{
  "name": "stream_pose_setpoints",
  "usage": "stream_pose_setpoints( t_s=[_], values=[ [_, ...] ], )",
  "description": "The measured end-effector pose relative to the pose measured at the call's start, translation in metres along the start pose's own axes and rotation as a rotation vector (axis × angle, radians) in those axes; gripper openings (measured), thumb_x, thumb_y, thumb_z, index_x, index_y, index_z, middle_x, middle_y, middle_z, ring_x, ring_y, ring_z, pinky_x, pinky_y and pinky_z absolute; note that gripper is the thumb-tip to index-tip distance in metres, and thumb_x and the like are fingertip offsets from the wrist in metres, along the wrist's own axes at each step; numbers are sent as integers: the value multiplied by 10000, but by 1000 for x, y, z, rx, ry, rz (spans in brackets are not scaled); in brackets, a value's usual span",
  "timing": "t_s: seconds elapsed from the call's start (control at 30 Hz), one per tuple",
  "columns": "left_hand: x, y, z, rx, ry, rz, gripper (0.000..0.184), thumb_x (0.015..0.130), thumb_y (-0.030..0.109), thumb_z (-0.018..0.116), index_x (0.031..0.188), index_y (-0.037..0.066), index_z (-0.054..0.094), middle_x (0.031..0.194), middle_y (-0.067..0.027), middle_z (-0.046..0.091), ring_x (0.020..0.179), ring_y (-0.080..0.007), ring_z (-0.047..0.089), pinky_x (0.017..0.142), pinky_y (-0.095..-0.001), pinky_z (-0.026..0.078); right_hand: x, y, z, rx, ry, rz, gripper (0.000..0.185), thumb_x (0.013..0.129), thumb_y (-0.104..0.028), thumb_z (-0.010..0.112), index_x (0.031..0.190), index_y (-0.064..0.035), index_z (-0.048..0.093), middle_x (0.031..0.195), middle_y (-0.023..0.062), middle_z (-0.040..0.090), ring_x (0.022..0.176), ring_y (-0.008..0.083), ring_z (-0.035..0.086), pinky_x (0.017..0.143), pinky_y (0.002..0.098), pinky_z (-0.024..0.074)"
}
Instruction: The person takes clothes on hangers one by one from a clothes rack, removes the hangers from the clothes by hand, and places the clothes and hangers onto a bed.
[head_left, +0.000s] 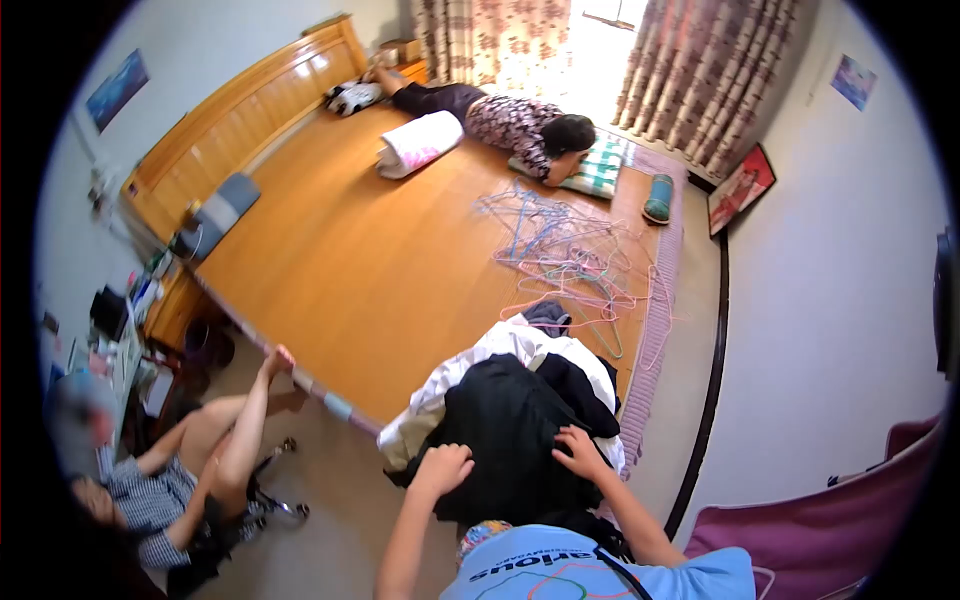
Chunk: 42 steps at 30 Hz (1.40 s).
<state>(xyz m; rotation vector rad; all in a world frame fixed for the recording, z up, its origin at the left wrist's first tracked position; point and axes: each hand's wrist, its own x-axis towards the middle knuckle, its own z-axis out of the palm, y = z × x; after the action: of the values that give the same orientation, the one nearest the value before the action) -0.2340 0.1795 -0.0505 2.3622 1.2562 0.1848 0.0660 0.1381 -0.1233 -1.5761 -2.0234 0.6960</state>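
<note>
A black garment point(505, 415) lies bunched over a pile of clothes at the near corner of the bed, its lower part hanging toward me. My left hand point(445, 468) grips its left side with curled fingers. On the other side, my right hand point(580, 452) has its fingers bent onto the same cloth. White clothing point(440, 378) shows from under it at the left, and another black piece point(580, 395) lies at the right. Just beyond the pile, tangled hangers point(570, 255) in pink, blue and green spread over the bed.
A person point(500, 115) lies across the far side of the wooden bed point(350, 250), near a rolled white bundle point(420, 145) and a green bolster point(658, 198). Another person point(190, 475) sits at the left, one foot against the bed edge. A purple folding chair point(800, 530) stands at right.
</note>
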Motion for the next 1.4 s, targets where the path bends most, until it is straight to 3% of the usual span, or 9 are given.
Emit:
stream_pose_setpoints(
  t_s=[0.27, 0.5, 0.67, 0.83, 1.0, 1.07, 1.23, 1.3, 1.4],
  values=[
    [-87, 95, 69, -94, -132, -340, 228, 738, 288, 466, 799, 76, 522, 773, -99, 577, 744, -260, 550, 617, -392, 427, -133, 36, -39, 60, -109, 230, 252, 720, -213, 553, 875, -15, 530, 870, 139, 531, 855, 279, 491, 755, 335, 381],
    [-176, 194, 126, -380, -104, -554, 244, 732, 278, 451, 833, 67, 522, 771, -136, 575, 741, -288, 553, 609, -410, 440, -119, 46, -25, 26, -384, -116, 194, 699, -173, 557, 811, -15, 554, 799, 138, 539, 778, 274, 514, 704, 329, 409],
    [-263, 218, 133, -263, 347, -862, 245, 737, 289, 469, 812, 59, 507, 761, -124, 563, 740, -288, 548, 611, -399, 437, -72, -29, 29, -5, -637, -474, 164, 690, -162, 555, 770, -19, 560, 773, 132, 538, 761, 274, 515, 681, 333, 417],
    [-369, 246, 153, -299, 673, -1264, 249, 742, 298, 471, 804, 60, 507, 753, -120, 559, 725, -292, 541, 601, -405, 429, -61, -190, 103, 26, -753, -928, 124, 687, -128, 552, 753, -24, 550, 814, 142, 531, 782, 292, 494, 710, 345, 398],
    [-476, 293, 200, -359, 752, -1530, 238, 754, 303, 464, 828, 81, 508, 765, -115, 551, 744, -300, 531, 633, -394, 425, -145, -338, 200, 171, -898, -1192, 124, 699, -91, 540, 773, 7, 529, 800, 142, 529, 777, 302, 498, 690, 361, 400],
    [-509, 323, 203, -517, 1020, -1627, 252, 769, 308, 450, 878, 87, 501, 824, -117, 548, 786, -290, 523, 661, -385, 421, -200, -390, 232, 262, -1009, -1230, 130, 703, -92, 538, 782, 10, 531, 804, 141, 532, 781, 304, 500, 696, 355, 401],
    [-576, 398, 212, -598, 1232, -1952, 288, 790, 296, 440, 951, 60, 485, 913, -118, 536, 824, -256, 519, 695, -357, 416, -337, -479, 251, 317, -1548, -1537, 201, 705, -145, 558, 851, -9, 535, 836, 148, 530, 813, 307, 494, 709, 351, 399],
    [-597, 420, 212, -539, 1648, -1960, 282, 797, 285, 464, 950, 51, 500, 901, -96, 551, 833, -220, 525, 685, -305, 425, -377, -503, 253, 308, -1644, -1588, 199, 712, -147, 557, 856, -10, 536, 838, 143, 531, 811, 293, 498, 709, 342, 401],
    [-629, 428, 216, -395, 1889, -2045, 260, 791, 242, 490, 962, 46, 493, 872, -87, 551, 843, -200, 526, 719, -289, 411, -424, -535, 273, 282, -1774, -1667, 205, 724, -156, 557, 867, -12, 535, 843, 133, 531, 807, 278, 501, 708, 332, 400]
  ],
)
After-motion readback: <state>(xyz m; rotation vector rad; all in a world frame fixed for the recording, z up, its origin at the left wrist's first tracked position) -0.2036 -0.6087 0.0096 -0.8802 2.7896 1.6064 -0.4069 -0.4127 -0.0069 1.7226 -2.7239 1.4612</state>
